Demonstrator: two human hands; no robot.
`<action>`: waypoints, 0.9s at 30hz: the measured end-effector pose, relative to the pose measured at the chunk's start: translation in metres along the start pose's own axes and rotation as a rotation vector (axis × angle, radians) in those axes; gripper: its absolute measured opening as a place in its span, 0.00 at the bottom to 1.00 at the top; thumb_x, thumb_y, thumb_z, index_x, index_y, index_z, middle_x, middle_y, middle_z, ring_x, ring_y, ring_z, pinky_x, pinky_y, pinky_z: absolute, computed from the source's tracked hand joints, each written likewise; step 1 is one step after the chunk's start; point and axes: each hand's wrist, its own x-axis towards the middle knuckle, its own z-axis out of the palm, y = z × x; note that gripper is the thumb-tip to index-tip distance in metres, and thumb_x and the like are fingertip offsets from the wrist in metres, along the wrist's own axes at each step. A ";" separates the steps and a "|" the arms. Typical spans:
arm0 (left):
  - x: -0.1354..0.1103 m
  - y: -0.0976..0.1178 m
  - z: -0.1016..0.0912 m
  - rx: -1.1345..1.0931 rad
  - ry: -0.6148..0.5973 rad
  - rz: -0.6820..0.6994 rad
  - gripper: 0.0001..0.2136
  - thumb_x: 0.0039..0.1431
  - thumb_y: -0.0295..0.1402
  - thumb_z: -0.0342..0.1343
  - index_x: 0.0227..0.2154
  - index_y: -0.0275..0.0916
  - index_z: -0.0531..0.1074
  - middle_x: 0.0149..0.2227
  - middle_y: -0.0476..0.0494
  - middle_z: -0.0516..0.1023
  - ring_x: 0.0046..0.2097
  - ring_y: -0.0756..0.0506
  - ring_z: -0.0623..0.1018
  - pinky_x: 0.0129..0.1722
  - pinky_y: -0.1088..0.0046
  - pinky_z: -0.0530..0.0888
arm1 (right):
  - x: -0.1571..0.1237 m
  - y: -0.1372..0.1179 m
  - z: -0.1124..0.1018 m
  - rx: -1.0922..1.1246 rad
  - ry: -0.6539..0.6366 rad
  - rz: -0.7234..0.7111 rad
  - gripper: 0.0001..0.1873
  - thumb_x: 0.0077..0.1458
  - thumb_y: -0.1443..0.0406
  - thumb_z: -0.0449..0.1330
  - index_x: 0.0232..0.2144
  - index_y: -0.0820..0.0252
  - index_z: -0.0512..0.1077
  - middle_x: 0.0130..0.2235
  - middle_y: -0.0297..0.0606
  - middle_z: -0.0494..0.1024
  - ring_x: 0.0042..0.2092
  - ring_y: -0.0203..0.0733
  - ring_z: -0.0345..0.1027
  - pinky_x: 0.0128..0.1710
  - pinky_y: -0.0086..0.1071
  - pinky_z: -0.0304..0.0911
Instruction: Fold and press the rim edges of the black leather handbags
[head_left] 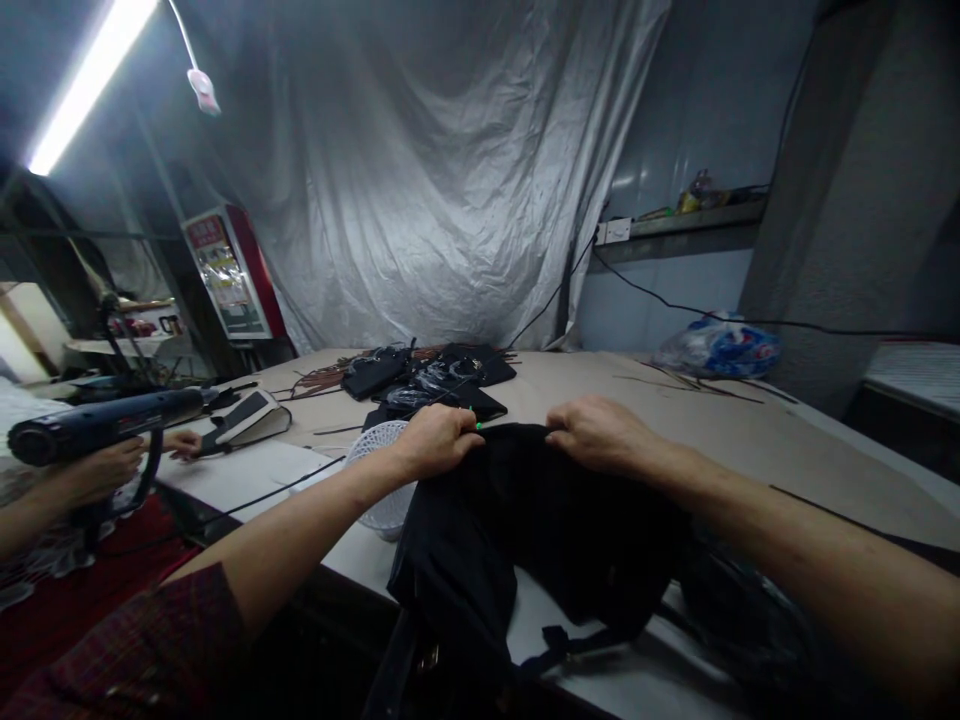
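Observation:
My left hand (442,440) and my right hand (596,430) pinch the top edge of a black bag (555,510) and hold it up over the table's front. Between the hands, that edge is stretched into a shallow arch. The bag's lower part hangs loose, with a strap (570,645) and a small metal fitting at the bottom. Something small and bright green shows at my left fingertips; its kind is too small to tell. Right behind my left forearm stands a white plastic basket (375,450).
Several black bags (435,375) with clear plastic wrap lie at the back, beside brown strips (322,380). At left, a co-worker's hand (112,470) holds a heat gun (112,420) near a black-and-white piece (244,420). A blue plastic package (724,345) sits back right.

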 end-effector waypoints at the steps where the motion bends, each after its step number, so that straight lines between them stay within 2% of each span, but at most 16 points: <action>1: 0.000 0.000 0.000 0.001 0.005 0.005 0.10 0.58 0.38 0.54 0.27 0.40 0.74 0.27 0.46 0.77 0.30 0.46 0.74 0.29 0.74 0.62 | 0.001 -0.001 0.001 -0.012 0.013 0.007 0.12 0.53 0.59 0.55 0.32 0.54 0.78 0.33 0.40 0.79 0.36 0.45 0.71 0.30 0.33 0.55; 5: 0.002 -0.001 -0.001 0.000 0.006 0.009 0.09 0.58 0.38 0.54 0.27 0.40 0.75 0.25 0.47 0.75 0.29 0.47 0.72 0.28 0.74 0.61 | 0.004 -0.004 -0.004 -0.051 0.013 0.011 0.13 0.54 0.59 0.54 0.31 0.56 0.78 0.33 0.43 0.79 0.36 0.46 0.70 0.29 0.33 0.54; 9: 0.010 0.000 -0.003 -0.034 0.024 -0.008 0.10 0.58 0.39 0.54 0.27 0.40 0.75 0.25 0.48 0.75 0.28 0.48 0.72 0.28 0.74 0.60 | 0.005 -0.009 -0.013 -0.060 -0.031 -0.056 0.17 0.56 0.54 0.53 0.38 0.56 0.76 0.34 0.44 0.78 0.35 0.45 0.70 0.28 0.32 0.53; 11: 0.014 0.002 -0.003 -0.038 0.027 -0.006 0.10 0.58 0.39 0.54 0.28 0.40 0.76 0.25 0.48 0.75 0.28 0.48 0.71 0.28 0.74 0.60 | 0.005 -0.012 -0.012 -0.070 -0.023 -0.079 0.19 0.59 0.53 0.51 0.39 0.57 0.76 0.35 0.45 0.78 0.35 0.46 0.70 0.29 0.33 0.53; 14: 0.016 0.007 -0.001 -0.024 0.006 -0.005 0.09 0.57 0.38 0.55 0.28 0.40 0.77 0.25 0.47 0.75 0.28 0.47 0.71 0.29 0.74 0.61 | 0.004 -0.016 -0.003 -0.095 -0.002 -0.080 0.19 0.62 0.57 0.48 0.40 0.61 0.76 0.37 0.51 0.77 0.38 0.48 0.70 0.33 0.35 0.54; 17: 0.014 0.016 -0.006 -0.010 0.006 0.000 0.09 0.56 0.38 0.55 0.28 0.40 0.77 0.25 0.46 0.75 0.29 0.46 0.72 0.31 0.73 0.63 | 0.002 -0.013 -0.003 -0.102 -0.002 -0.070 0.18 0.61 0.58 0.49 0.38 0.60 0.77 0.35 0.50 0.77 0.36 0.47 0.69 0.32 0.35 0.54; 21: 0.008 0.044 -0.036 0.055 0.065 0.035 0.11 0.55 0.39 0.56 0.29 0.38 0.78 0.24 0.45 0.75 0.29 0.46 0.73 0.32 0.72 0.66 | -0.004 -0.009 -0.035 -0.083 -0.067 -0.075 0.14 0.56 0.58 0.53 0.33 0.55 0.77 0.26 0.39 0.74 0.27 0.40 0.65 0.26 0.32 0.51; 24: 0.005 0.077 -0.067 0.175 0.175 0.127 0.10 0.55 0.37 0.55 0.30 0.37 0.79 0.26 0.43 0.76 0.31 0.44 0.75 0.34 0.70 0.68 | -0.016 -0.008 -0.065 -0.098 -0.132 -0.059 0.11 0.49 0.65 0.54 0.31 0.56 0.77 0.22 0.35 0.71 0.22 0.36 0.60 0.22 0.30 0.49; 26: 0.005 0.100 -0.084 0.238 0.268 0.204 0.09 0.54 0.34 0.55 0.30 0.37 0.79 0.27 0.41 0.77 0.31 0.42 0.77 0.34 0.68 0.69 | -0.026 -0.005 -0.076 -0.059 -0.073 -0.033 0.11 0.46 0.68 0.53 0.27 0.58 0.76 0.20 0.34 0.70 0.22 0.35 0.60 0.22 0.29 0.49; 27: 0.005 0.111 -0.091 0.241 0.315 0.242 0.08 0.53 0.33 0.56 0.29 0.37 0.78 0.27 0.41 0.77 0.31 0.42 0.77 0.33 0.68 0.70 | -0.031 -0.003 -0.078 -0.002 0.005 -0.028 0.10 0.45 0.68 0.53 0.25 0.59 0.75 0.19 0.34 0.69 0.22 0.35 0.61 0.22 0.28 0.50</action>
